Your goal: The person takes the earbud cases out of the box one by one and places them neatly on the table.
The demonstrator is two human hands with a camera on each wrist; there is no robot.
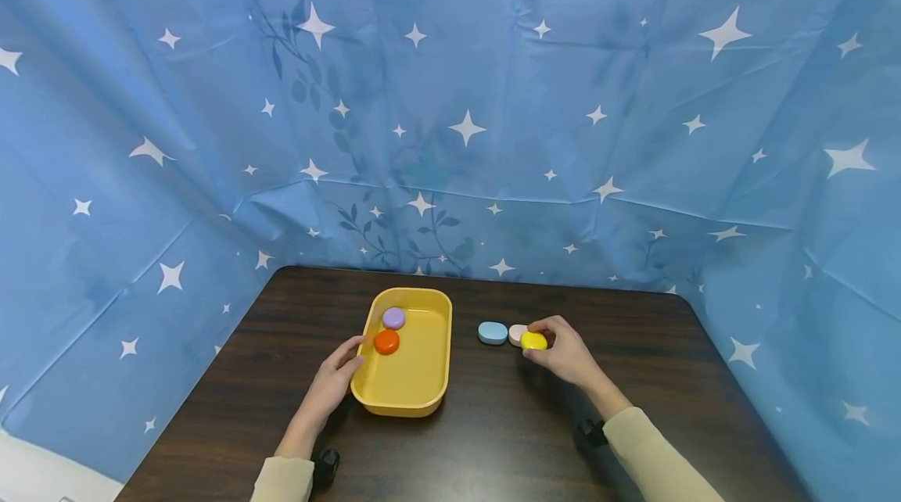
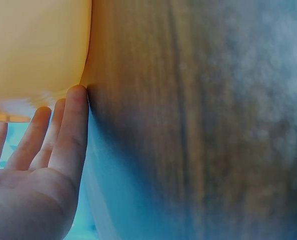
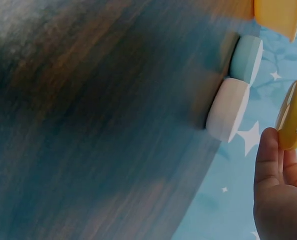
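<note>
My right hand [image 1: 567, 355] pinches a rounded yellow case [image 1: 533, 341] between thumb and fingers. A small dark slot shows in the side of this case [image 3: 294, 117] in the right wrist view, where it is held up off the table. Just behind it lie a pale pink case [image 1: 517, 334], partly covered in the head view, and a light blue oval case [image 1: 492, 332]. My left hand [image 1: 331, 383] touches the left side of a yellow tray [image 1: 401, 410], its fingers [image 2: 71, 127] straight against the outer wall. Inside the tray lie a purple case [image 1: 393, 318] and an orange-red case [image 1: 386, 342].
The dark wood-grain table [image 1: 493, 447] has its back edge close to a blue curtain [image 1: 450, 158] with white stars. The curtain also hangs along both sides. Dark cameras are strapped at both wrists, below beige sleeves [image 1: 658, 455].
</note>
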